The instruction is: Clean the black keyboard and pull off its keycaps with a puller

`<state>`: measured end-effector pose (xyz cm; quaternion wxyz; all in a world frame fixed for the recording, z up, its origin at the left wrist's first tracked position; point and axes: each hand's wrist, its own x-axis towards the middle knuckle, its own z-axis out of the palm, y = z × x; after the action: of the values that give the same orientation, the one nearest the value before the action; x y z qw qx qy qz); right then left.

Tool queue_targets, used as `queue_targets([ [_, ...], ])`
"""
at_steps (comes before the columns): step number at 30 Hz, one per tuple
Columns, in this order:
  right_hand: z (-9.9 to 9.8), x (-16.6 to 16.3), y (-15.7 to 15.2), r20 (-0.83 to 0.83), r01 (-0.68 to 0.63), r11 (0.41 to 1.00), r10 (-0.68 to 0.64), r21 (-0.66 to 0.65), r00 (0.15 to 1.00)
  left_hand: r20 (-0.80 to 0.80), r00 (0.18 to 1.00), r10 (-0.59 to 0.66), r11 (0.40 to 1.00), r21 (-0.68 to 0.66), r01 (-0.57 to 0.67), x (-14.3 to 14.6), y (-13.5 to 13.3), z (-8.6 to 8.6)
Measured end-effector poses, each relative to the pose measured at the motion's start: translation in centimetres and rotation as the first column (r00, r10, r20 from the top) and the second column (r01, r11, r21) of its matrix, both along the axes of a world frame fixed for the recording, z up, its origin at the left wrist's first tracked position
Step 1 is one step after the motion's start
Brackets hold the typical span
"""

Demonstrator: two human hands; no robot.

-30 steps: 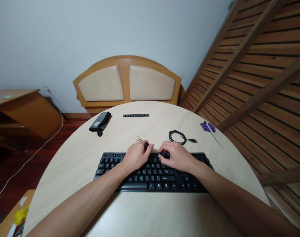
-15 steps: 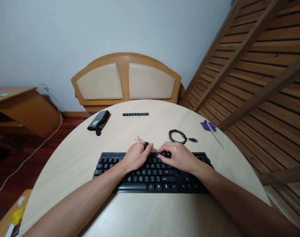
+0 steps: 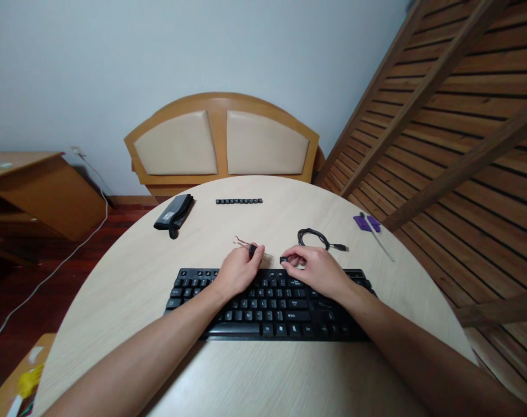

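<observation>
A wire keycap puller (image 3: 252, 251) with a black middle and thin wire prongs is pinched in my left hand (image 3: 238, 271). Between the thumb and fingers of my right hand (image 3: 314, 267) is a small black keycap (image 3: 283, 260), held just above the back edge of the black keyboard (image 3: 235, 329). Several sockets in the keyboard's top row are bare. Both forearms lie across the keyboard and cover parts of it.
A line of several black keycaps (image 3: 239, 201) lies at the table's far side. To its left is a dark folded pouch (image 3: 174, 213). A coiled USB cable (image 3: 314, 233) lies behind my right hand; a brush (image 3: 379, 236) and purple cloth (image 3: 361, 223) are farther right.
My right hand has lifted off the keyboard's top row with a keycap in its fingers. My left hand has shifted slightly left and away from me with the puller.
</observation>
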<state>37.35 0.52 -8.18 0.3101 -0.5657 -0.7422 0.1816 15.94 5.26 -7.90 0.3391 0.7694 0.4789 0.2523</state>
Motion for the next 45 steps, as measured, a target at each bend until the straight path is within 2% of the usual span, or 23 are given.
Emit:
queue_targets([
  [5, 0.3, -0.2, 0.6, -0.038, 0.052, 0.996, -0.054, -0.068, 0.998, -0.003, 1.000, 0.010, 1.000, 0.026, -0.010, 0.1, 0.1, -0.2],
  [9, 2.0, -0.4, 2.1, 0.164, 0.077, 0.992, -0.059, -0.103, 0.985, 0.016, 1.000, 0.005, 1.000, 0.020, -0.005, 0.1, 0.1, -0.4],
  [15, 4.9, 0.0, 8.6, 0.487, 0.196, 0.981, -0.162, -0.018, 0.858, -0.035, 0.999, -0.001, 1.000, 0.002, 0.001, 0.2, 0.0, -0.2],
  [17, 5.1, 0.2, 11.2, 0.515, 0.239, 0.971, -0.204, -0.001, 0.832, -0.048, 0.999, 0.001, 1.000, -0.005, -0.001, 0.3, 0.0, -0.2],
  [22, 3.8, 0.0, 16.4, 0.561, 0.313, 0.950, -0.263, 0.008, 0.785, -0.054, 0.999, -0.008, 1.000, 0.011, 0.009, 0.3, 0.1, -0.5],
  [29, 1.4, -0.9, 20.7, 0.571, 0.340, 0.940, -0.273, -0.011, 0.774, -0.050, 0.999, -0.014, 1.000, -0.014, 0.014, 0.3, 0.0, -0.3],
  [38, -1.1, -1.4, 21.3, 0.471, 0.314, 0.948, -0.302, 0.057, 0.829, -0.045, 0.999, -0.018, 0.999, -0.034, 0.016, 0.3, -0.1, -0.1],
  [45, -1.9, -1.2, 21.3, 0.427, 0.299, 0.951, -0.305, 0.082, 0.851, -0.043, 0.999, -0.019, 0.999, -0.027, 0.018, 0.3, -0.1, -0.3],
])
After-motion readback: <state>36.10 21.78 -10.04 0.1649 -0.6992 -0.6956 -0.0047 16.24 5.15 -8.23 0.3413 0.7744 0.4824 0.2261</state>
